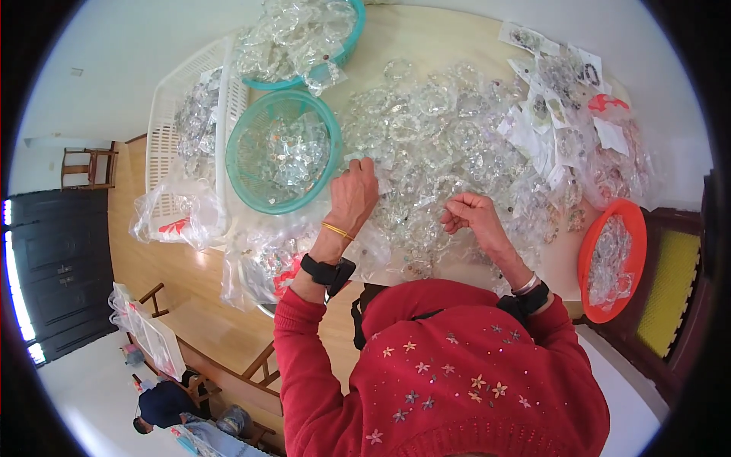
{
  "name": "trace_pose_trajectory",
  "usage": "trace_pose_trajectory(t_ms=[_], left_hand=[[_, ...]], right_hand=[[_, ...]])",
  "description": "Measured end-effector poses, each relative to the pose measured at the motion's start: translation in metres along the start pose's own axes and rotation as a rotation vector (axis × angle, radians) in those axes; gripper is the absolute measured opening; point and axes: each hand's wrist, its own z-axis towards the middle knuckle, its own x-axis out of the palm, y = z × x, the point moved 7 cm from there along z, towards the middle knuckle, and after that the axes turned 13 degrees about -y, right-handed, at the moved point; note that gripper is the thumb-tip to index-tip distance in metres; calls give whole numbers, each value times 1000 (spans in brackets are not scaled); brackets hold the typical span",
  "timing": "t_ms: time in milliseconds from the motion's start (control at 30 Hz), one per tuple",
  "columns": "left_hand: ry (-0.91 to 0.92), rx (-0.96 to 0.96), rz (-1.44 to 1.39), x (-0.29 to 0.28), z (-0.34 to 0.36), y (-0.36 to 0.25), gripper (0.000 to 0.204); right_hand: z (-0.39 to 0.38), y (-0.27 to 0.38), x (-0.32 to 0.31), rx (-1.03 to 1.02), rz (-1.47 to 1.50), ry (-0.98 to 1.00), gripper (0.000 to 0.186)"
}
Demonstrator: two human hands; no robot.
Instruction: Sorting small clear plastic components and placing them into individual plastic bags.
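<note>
A broad pile of beaded bracelets in clear plastic bags [434, 122] covers the middle of the table. At its left edge, my left hand [355, 196] is closed, fingertips together beside the rim of a teal plastic basket [234, 156]. Whatever those fingers may hold is too small to make out. More clear bags [293, 152] lie inside that basket. My right hand [474, 216] hovers over the near part of the pile, its thumb and fingers curled together. I cannot see whether anything is pinched there.
A second teal basket [356, 30] heaped with bags stands behind the first. White crate [164, 129] is at the left, orange-red basin [638, 244] at the right edge. Carded bracelets [552, 107] lie far right. A seated person [164, 404] is in the background, lower left.
</note>
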Motion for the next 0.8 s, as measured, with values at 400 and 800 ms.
trace_pose_trajectory(t_ms=[400,800], left_hand=[[-93,-295,-659,-8,5,19,8],[41,-734,-1228,-6,13,9,6]], right_hand=[[-3,2,0,16,-3,-22,21],[4,4,2,9,2,-20,20]])
